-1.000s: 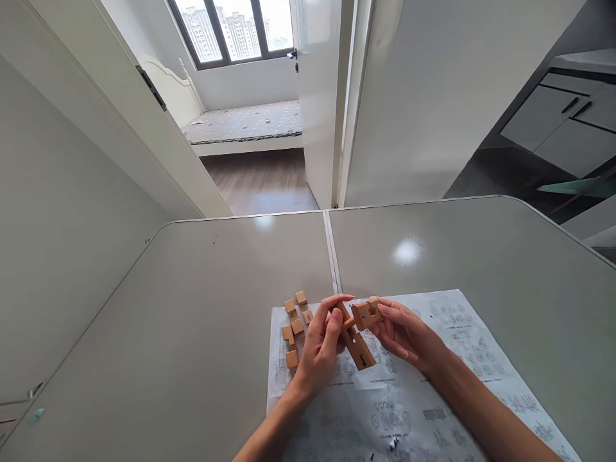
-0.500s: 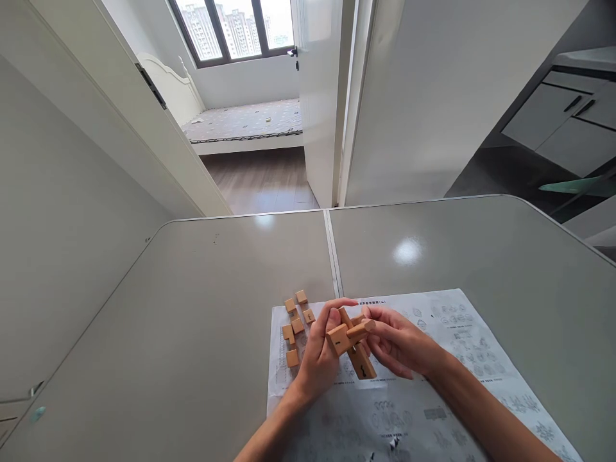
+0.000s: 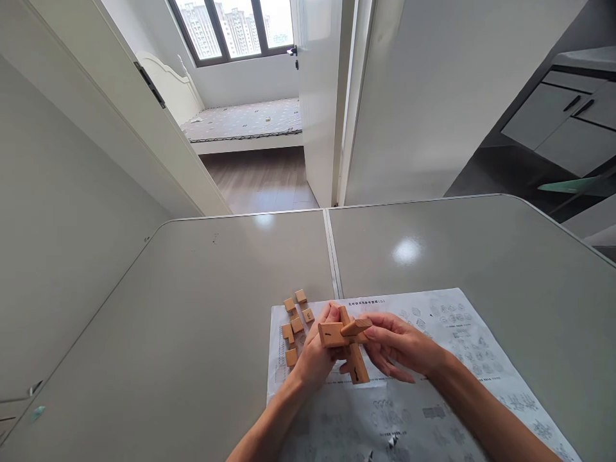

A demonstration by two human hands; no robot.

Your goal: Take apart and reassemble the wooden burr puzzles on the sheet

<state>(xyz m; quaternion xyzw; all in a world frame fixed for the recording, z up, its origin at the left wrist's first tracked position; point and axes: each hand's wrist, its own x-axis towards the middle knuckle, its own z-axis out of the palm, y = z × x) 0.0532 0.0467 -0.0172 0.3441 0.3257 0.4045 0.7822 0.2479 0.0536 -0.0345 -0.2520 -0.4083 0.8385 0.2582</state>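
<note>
Above a printed sheet, several notched wooden puzzle pieces [image 3: 332, 334] cross one another in a partly interlocked cluster. My left hand [image 3: 317, 350] is closed around the cluster's left side, its thumb at the top and some fingers hidden behind the wood. From the right, the thumb and fingers of my right hand [image 3: 392, 340] pinch the end of a crossing piece; its lower fingers hang loose. One long piece [image 3: 359, 367] with a dark mark points down toward me. Left of my hands, several small wooden pieces [image 3: 297, 325] lie loosely grouped.
The printed sheet [image 3: 481, 346] with diagrams lies on a grey table [image 3: 216, 308]. Small dark-and-white scraps [image 3: 393, 441] rest near the sheet's lower part. A metal seam [image 3: 332, 247] divides the tabletop. Beyond the table are an open door [image 3: 320, 96] and a bed [image 3: 245, 122].
The wooden cluster has turned in my hands, so its marked block sits further left and more level. My left fingers have curled in lower, uncovering the sheet's heading.
</note>
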